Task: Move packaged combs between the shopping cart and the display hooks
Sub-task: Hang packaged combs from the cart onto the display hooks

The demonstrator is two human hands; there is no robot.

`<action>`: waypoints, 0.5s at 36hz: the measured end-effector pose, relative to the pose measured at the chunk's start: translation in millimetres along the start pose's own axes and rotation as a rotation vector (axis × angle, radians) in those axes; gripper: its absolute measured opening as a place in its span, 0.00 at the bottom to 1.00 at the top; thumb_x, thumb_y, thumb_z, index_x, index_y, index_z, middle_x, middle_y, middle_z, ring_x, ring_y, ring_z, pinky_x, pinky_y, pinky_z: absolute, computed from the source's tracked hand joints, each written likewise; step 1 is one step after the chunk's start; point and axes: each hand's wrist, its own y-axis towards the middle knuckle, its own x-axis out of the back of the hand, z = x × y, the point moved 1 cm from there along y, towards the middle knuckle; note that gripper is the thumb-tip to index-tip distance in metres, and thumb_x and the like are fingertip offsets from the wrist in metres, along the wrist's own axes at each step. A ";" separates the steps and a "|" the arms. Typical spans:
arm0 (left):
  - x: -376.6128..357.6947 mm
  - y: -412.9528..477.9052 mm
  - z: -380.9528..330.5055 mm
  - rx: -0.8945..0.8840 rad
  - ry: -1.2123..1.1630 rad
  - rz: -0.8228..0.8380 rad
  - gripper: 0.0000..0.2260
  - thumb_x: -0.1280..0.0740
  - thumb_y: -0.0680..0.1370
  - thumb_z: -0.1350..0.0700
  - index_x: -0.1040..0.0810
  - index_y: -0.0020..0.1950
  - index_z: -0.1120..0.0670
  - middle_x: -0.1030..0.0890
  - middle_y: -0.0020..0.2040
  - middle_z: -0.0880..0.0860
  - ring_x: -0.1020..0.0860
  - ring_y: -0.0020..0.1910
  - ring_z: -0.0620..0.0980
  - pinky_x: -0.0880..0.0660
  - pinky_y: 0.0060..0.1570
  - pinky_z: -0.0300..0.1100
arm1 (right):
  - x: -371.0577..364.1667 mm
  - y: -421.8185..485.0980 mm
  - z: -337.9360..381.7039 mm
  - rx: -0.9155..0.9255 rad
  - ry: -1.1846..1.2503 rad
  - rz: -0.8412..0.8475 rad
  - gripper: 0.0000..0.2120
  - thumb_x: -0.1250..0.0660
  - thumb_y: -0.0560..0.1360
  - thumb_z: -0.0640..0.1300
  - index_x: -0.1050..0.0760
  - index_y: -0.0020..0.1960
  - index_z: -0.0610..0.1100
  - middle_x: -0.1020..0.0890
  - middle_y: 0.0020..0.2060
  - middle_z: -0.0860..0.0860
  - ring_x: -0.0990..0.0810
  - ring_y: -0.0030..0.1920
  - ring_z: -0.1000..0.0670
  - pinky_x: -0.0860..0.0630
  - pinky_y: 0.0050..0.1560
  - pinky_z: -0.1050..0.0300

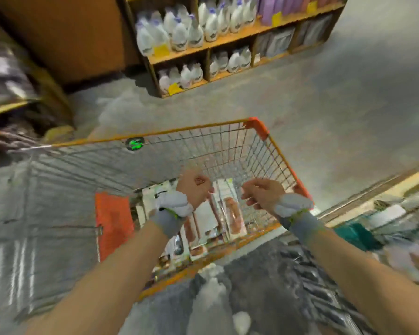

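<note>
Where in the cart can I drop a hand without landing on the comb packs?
Bare mesh floor shows at the far end of the shopping cart, between its front wall and the packaged combs, and seemingly in a strip along the right rim below the right hand. The near end is crowded: packs overlap under and beside the left hand.

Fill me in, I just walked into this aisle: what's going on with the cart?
A person stands over a wire shopping cart, both hands above its basket. Packaged combs lie on the cart's bottom. The right hand hangs loosely curled and holds nothing; the left hand is curled tighter, but blur hides whether it pinches a package. No comb is clearly lifted yet. Shelves of white bottles stand across the aisle.
</note>
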 end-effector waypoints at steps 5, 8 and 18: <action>12.4 42.4 52.0 0.164 -0.045 0.003 0.07 0.35 0.79 0.61 0.26 0.41 0.56 0.20 0.38 0.55 0.24 0.32 0.50 0.25 0.32 0.40 | -32.9 67.5 -20.3 -0.099 -0.060 0.039 0.07 0.37 0.78 0.37 0.26 0.41 0.41 0.21 0.21 0.52 0.26 0.19 0.57 0.33 0.21 0.66; 22.7 56.2 78.3 0.242 -0.032 0.008 0.03 0.35 0.79 0.61 0.24 0.48 0.60 0.19 0.43 0.57 0.22 0.36 0.52 0.23 0.36 0.41 | -44.8 96.5 -27.5 -0.159 -0.152 0.099 0.03 0.37 0.77 0.37 0.25 0.48 0.41 0.19 0.33 0.48 0.24 0.29 0.53 0.30 0.28 0.62; 37.0 97.7 178.5 0.489 0.027 -0.037 0.10 0.36 0.74 0.59 0.22 0.33 0.53 0.20 0.38 0.64 0.24 0.36 0.56 0.25 0.40 0.54 | -96.8 197.5 -90.8 -0.279 -0.462 0.216 0.10 0.38 0.77 0.39 0.23 0.55 0.36 0.21 0.41 0.45 0.24 0.39 0.49 0.26 0.40 0.62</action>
